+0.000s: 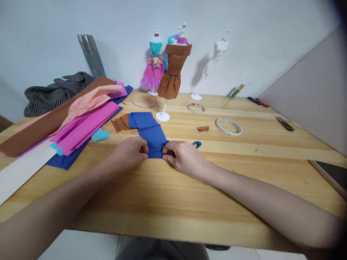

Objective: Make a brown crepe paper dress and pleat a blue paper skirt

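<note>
Blue paper (152,134), one piece, creased, flat on the counter (173,202) near its front edge. Hands, two: left hand (133,151) pinching its near left corner, right hand (182,156) pinching its near right corner. Brown scraps (120,123), touching its far left end. Dress form (175,68) in brown, upright, just beyond. Tape roll (229,127), flat, to the right.
</note>
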A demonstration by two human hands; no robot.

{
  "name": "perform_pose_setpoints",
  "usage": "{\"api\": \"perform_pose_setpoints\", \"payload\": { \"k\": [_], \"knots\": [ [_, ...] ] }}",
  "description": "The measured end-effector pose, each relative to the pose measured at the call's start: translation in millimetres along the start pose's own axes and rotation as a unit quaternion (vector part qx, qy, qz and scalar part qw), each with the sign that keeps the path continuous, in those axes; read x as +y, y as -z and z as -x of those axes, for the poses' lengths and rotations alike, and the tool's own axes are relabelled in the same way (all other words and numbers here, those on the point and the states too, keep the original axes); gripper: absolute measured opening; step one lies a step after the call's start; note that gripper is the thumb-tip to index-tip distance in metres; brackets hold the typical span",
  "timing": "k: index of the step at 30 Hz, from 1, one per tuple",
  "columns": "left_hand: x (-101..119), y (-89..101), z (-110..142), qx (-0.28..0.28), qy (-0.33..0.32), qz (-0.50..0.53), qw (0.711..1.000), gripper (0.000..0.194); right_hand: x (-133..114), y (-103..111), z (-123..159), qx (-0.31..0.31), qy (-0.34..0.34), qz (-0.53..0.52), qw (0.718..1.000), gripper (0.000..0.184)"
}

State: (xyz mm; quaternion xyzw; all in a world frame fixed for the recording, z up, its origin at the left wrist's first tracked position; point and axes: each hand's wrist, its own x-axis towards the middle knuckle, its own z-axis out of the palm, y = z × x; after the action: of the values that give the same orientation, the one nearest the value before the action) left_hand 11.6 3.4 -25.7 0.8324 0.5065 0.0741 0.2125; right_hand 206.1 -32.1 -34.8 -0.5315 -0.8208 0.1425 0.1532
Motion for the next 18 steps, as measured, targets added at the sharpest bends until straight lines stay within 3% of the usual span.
{"api": "perform_pose_setpoints", "payload": {
  "k": [9, 18],
  "knots": [
    [3, -3.7, 8, 0.028, -0.071, -0.077, 0.994, 0.010, 1, -4, 4, 0.005, 0.024, 0.041, 0.999, 0.006],
    [4, -0.8, 10, 0.021, -0.127, -0.141, 0.982, 0.016, 0, -10, 7, 0.059, 0.108, 0.133, 0.983, 0.016]
  ]
}}
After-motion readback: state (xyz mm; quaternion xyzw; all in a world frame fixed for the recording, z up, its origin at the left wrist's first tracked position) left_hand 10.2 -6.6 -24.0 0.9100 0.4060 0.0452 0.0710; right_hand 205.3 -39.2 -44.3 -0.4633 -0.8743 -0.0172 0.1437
